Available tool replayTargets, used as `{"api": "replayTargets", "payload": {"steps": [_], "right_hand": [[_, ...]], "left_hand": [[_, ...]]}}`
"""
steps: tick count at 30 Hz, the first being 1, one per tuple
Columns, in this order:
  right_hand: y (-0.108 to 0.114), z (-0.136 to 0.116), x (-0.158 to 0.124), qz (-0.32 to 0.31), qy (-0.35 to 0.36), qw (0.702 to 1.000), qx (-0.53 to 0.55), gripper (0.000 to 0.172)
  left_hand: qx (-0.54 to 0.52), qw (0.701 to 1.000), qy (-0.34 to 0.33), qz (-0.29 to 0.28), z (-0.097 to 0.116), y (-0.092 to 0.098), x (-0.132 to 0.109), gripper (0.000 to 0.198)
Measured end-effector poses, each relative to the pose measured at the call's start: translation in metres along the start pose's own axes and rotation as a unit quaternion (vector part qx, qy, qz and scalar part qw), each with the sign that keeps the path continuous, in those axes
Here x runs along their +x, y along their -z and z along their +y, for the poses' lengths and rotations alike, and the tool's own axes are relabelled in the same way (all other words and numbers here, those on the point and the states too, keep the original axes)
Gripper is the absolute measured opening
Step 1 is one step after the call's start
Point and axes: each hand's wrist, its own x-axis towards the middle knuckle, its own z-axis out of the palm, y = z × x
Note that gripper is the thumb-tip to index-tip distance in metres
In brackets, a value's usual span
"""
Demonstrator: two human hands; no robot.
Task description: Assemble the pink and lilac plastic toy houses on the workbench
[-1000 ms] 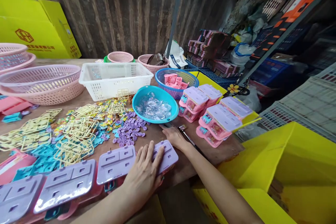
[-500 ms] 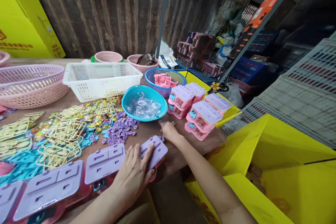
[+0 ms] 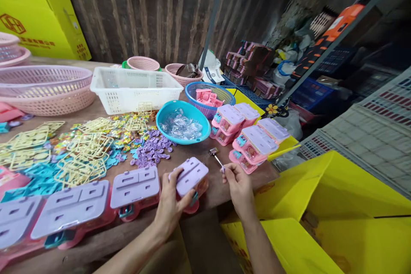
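1. Gripping lilac-lidded pink plastic box [image 3: 194,176]: L hand [image 3: 169,202], fingers over lid's L end, thumb on near side.
2. Box at near edge of brown table [image 3: 215,197], long axis approx. near-L to far-R.
3. R hand [image 3: 236,182] pinching small purple plastic piece [image 3: 223,170], R of box, apart.

"What sort of place surrounds you at this table [image 3: 218,190]?"

"An assembly workshop: you face heaped purple parts [image 3: 149,149], a white plastic basket [image 3: 128,102] and a row of matching lilac-lidded cases [image 3: 136,187]."

"And beyond your table?"

"An open yellow carton [image 3: 292,246] and stacked crates [image 3: 362,113], both on your right."
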Motion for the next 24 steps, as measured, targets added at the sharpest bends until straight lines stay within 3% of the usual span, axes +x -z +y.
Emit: {"api": "replayTargets", "payload": {"steps": [3,7,11,15,20,24], "right_hand": [[-0.007,-0.010,-0.034,-0.010,-0.025,0.994,0.104,0.020],[-0.026,-0.024,-0.054,-0.033,0.012,0.999,0.014,0.017],[-0.034,-0.032,-0.051,0.014,0.135,0.986,-0.093,0.017],[-0.033,-0.030,-0.046,0.001,0.207,0.965,-0.161,0.019],[-0.025,-0.026,-0.043,-0.048,0.251,0.949,-0.186,0.016],[-0.021,-0.028,-0.041,-0.048,0.248,0.952,-0.170,0.013]], "left_hand": [[-0.039,0.998,0.054,0.007,0.012,0.001,0.010,0.042],[-0.067,0.994,0.083,0.001,0.017,0.000,0.016,0.040],[-0.073,0.993,0.097,0.006,0.015,-0.001,0.017,0.039],[-0.065,0.992,0.110,0.003,0.015,0.001,0.021,0.038],[-0.063,0.991,0.117,-0.004,0.021,0.003,0.024,0.038],[-0.067,0.991,0.113,-0.005,0.023,0.003,0.025,0.037]]}}
